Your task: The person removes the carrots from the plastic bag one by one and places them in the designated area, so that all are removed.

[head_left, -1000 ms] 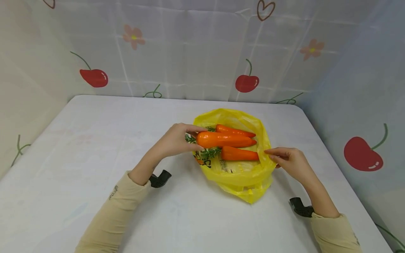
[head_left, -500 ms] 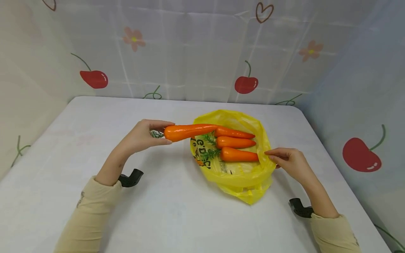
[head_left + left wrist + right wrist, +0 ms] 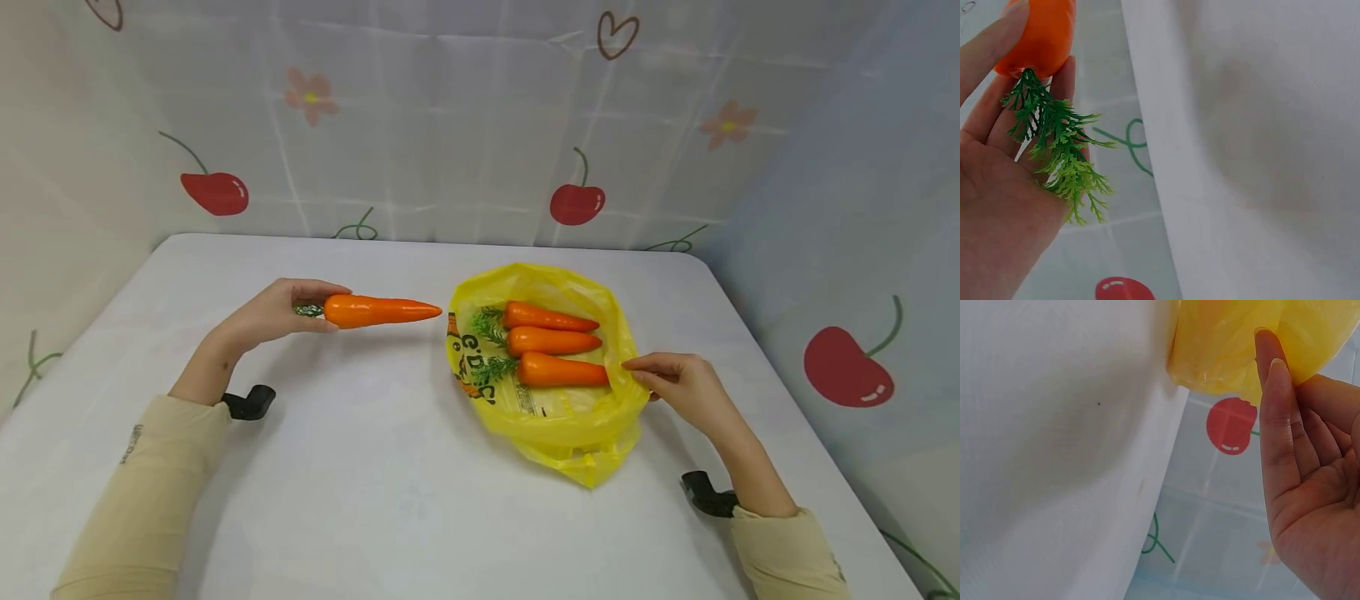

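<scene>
My left hand (image 3: 273, 317) grips an orange carrot (image 3: 382, 311) by its thick end, above the left part of the table, the tip pointing right. In the left wrist view, its green leafy top (image 3: 1063, 137) hangs over the palm, with thumb and fingers on either side of the carrot. A yellow plastic bag (image 3: 570, 425) lies with its mouth spread toward me. Inside it are three more carrots (image 3: 555, 341), side by side, green tops to the left. My right hand (image 3: 690, 385) pinches the bag's right rim; the right wrist view shows the yellow film (image 3: 1222, 350) between thumb and fingers.
A white-covered table (image 3: 420, 500) carries everything. Behind it hangs a pale curtain (image 3: 450, 125) printed with cherries, flowers and hearts, and similar sheets rise at both sides. A black wrist mount (image 3: 251, 402) sits on the left wrist, another (image 3: 708, 495) on the right.
My left hand has lifted the carrot out of the bag and carried it leftward, away from the bag's rim. The right hand stays at the rim, and the other carrots lie still.
</scene>
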{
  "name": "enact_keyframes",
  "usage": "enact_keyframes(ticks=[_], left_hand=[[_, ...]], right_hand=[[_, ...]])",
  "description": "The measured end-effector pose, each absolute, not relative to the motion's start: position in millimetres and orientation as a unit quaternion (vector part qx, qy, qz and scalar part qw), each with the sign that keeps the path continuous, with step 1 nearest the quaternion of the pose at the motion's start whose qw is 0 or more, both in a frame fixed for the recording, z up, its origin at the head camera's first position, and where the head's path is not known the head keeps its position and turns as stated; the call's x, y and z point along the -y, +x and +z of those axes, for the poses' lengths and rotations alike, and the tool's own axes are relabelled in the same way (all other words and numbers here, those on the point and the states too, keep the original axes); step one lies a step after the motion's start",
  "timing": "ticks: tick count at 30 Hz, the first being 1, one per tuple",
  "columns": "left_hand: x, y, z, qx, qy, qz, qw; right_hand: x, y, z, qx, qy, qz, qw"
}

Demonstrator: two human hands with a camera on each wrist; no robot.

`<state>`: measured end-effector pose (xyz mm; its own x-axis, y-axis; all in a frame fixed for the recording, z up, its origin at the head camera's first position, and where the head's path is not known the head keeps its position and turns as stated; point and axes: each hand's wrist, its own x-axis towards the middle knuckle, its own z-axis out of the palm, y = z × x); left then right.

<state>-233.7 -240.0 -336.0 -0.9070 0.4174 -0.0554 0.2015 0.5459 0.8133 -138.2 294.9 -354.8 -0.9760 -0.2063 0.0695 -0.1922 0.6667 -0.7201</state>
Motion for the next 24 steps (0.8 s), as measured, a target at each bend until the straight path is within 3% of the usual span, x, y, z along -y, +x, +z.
enact_keyframes(ticks=[12,24], left_hand=[[246,-276,-368,-0.868,0.229,0.413,0.153],[249,-285,-374,-0.888,0.245,0.361,0.143]], right_hand=[[-292,-137,-354,-0.913,-0.105,-0.395,0.013],[-293,-138,-356,-0.915,-0.112,-0.387,0.009]])
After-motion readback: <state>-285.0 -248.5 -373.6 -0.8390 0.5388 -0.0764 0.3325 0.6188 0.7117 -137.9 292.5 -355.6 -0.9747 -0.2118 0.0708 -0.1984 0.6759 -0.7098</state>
